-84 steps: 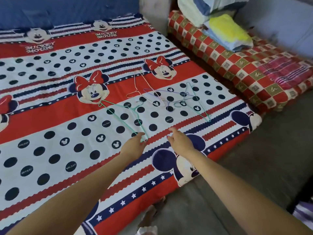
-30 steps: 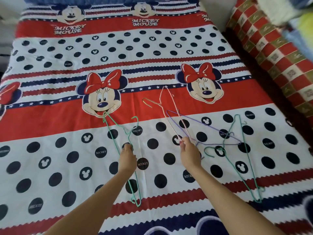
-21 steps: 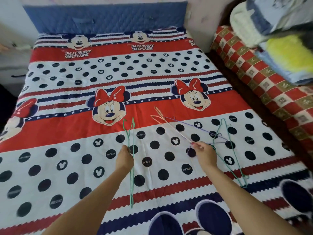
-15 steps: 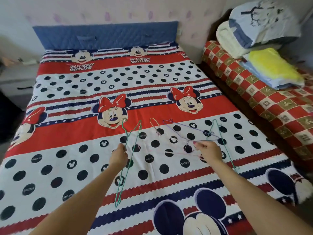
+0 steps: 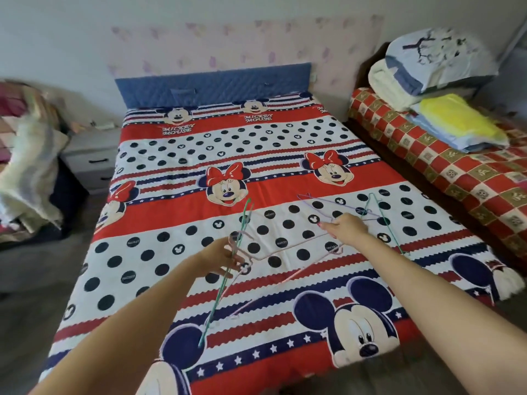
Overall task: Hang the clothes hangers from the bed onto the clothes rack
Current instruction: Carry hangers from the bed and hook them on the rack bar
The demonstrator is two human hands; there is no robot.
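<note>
Left hand (image 5: 219, 259) closed on green hanger (image 5: 228, 269) and pink hanger (image 5: 285, 252), right hand (image 5: 346, 228) pinching toward purple hanger (image 5: 336, 208) at 1 o'clock on bed (image 5: 171, 252); light springy wire, tangle-prone, grab by hooks.

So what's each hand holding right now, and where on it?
The left hand grips a green hanger around mid-length, with a pink hanger's hook end in the same fingers. The right hand reaches toward the purple hanger; whether it holds anything cannot be told.

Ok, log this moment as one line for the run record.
left hand: holding green hanger and pink hanger | right hand: at purple hanger, grip unclear | second green hanger: on bed | rack: not in view
</note>
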